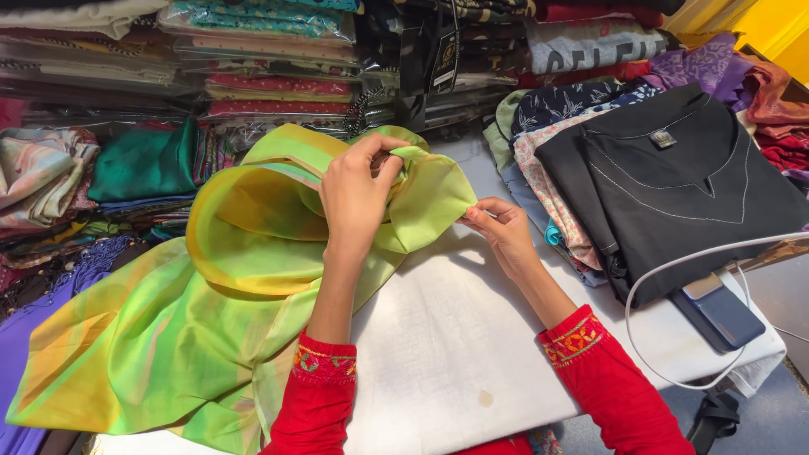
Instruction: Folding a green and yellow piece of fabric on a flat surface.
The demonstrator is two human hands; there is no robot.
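Pinching green cloth (253,253), left hand (354,198), right hand (501,232)

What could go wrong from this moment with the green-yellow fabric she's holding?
The green-yellow fabric drapes off the white padded table; its weight might drag it from the left hand and right hand. Pulled rightward, it could snag the white cable and tug the phone.

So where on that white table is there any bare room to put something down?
The bare part of the white padded table top lies between the left hand and right hand, bordered by the green-yellow fabric on the left. On the right, the black kurta, phone and white cable crowd it.
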